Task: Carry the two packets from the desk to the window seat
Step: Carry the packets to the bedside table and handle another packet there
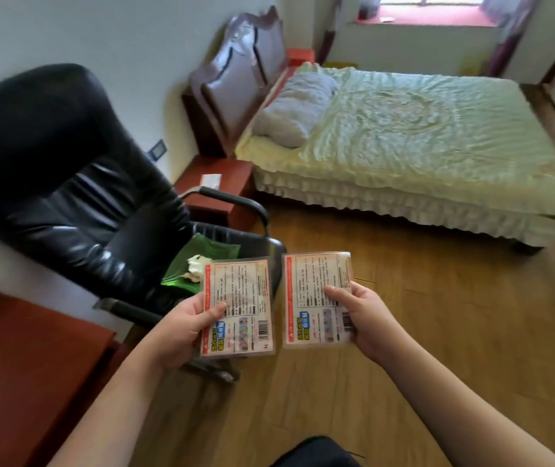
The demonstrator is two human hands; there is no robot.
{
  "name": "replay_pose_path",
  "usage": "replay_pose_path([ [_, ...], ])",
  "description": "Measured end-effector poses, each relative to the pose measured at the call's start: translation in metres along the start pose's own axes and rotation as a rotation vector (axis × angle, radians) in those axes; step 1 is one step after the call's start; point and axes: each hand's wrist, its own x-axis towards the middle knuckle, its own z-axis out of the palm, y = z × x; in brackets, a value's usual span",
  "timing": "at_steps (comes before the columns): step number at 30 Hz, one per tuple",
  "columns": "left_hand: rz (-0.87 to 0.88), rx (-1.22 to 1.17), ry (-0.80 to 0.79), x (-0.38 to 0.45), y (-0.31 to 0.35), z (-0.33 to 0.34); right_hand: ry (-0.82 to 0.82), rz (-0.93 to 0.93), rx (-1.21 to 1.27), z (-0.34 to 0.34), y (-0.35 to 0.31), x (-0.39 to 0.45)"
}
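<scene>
I hold two flat printed packets upright in front of me, side by side, above the wooden floor. My left hand (181,328) grips the left packet (240,294) by its lower left edge, thumb on its face. The right packet (309,288) is pinched at its right edge by my right hand (360,315). Each packet is pale pink with small text, a barcode and a blue-yellow label. The window seat (437,15) with a red cushion lies far off at the top, beyond the bed. A corner of the red-brown desk (23,358) is at lower left.
A black leather office chair (67,183) stands at left with a green bag (202,261) on its seat. A bed (421,139) with a pale cover fills the middle right. A red-brown nightstand (228,193) sits beside it. Wooden floor (437,315) stretches ahead and right.
</scene>
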Motion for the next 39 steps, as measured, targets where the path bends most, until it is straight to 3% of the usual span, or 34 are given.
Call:
replay_pose_path([
  [9,-0.031,-0.001,-0.061,0.08,0.025,0.076,0.071,0.007,0.135,-0.083,-0.029,0.024],
  [28,-0.106,0.038,-0.178,0.308,0.123,0.029,0.207,-0.024,0.134,-0.087,-0.122,0.206],
  [39,-0.137,0.004,-0.128,0.427,0.179,0.055,0.195,0.005,0.1,-0.13,-0.188,0.32],
])
